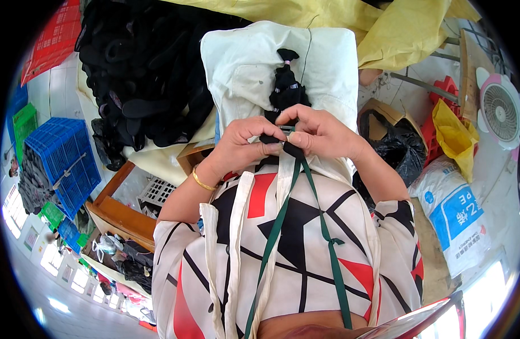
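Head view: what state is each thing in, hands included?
Left hand: closed, pinching black fabric.
Right hand: closed, pinching black fabric too.
Black bundle: lying on white cloth.
Green cord: knotted on its right strand.
Blue crate: filled with dark items.
Fan: running or off, cannot tell.

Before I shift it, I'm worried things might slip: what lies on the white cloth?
On the white cloth: black fabric pieces and a thin dark thread. The left hand and right hand partly cover its near end, hiding anything beneath.
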The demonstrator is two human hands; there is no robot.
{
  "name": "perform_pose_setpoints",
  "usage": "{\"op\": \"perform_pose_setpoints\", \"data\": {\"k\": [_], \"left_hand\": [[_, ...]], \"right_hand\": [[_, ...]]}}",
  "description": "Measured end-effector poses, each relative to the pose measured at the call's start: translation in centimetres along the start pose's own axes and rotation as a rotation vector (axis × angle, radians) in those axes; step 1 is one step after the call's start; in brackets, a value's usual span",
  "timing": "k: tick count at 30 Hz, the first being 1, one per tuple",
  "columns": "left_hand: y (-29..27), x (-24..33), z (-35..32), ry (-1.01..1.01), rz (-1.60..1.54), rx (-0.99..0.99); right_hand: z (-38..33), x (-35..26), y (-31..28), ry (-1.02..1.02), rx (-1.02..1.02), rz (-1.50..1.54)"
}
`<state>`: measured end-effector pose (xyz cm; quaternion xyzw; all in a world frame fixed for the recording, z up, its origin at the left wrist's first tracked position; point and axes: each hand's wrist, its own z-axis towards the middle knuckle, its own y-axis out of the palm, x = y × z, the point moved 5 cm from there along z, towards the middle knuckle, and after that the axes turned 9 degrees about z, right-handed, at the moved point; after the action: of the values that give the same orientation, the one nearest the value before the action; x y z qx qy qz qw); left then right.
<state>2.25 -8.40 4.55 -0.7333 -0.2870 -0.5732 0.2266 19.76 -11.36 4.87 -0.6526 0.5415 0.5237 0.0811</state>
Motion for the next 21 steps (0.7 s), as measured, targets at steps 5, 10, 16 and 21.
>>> {"op": "perform_pose_setpoints", "data": {"k": [5, 10, 16, 21], "left_hand": [[0.2, -0.4, -0.1, -0.154, -0.072, -0.016], [-0.1, -2.0, 0.0, -0.299, -0.056, 0.083], [-0.4, -1.0, 0.5, -0.290, 0.105, 0.178], [-0.4, 0.0, 0.7, -0.143, 0.209, 0.222]], "right_hand": [[0.8, -0.4, 0.6, 0.017, 0.012, -0.033], [1.3, -0.5, -1.7, -0.132, 0.328, -0.366], [1.0, -3.0, 0.9, -0.649, 0.309, -1.013], [0.2, -4.3, 4.0, -1.040, 0.247, -1.204]]}}
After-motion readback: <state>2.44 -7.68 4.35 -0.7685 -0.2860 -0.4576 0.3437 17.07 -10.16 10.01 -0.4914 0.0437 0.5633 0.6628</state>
